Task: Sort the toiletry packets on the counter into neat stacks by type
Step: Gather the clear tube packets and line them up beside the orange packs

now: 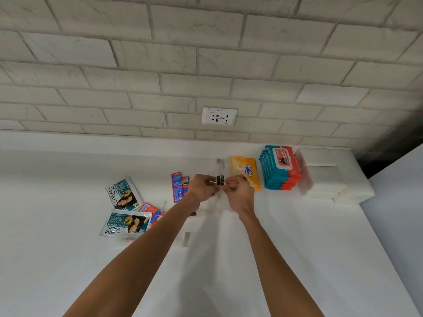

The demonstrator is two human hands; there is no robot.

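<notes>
Both hands pinch one small dark packet [220, 180].

My left hand [201, 187] and right hand [239, 191] meet over the counter [297, 248], each gripping an end of it. Its long axis seems to run side to side between them. Toothpaste packets [179, 187] lie just left, nearer my left hand; the orange wipes pack [248, 177] just right.

home bathrm/vanity, white counter [68, 259], brick-look wall tiles [137, 53], wall socket [219, 116], toiletry sachets [123, 193]
</notes>
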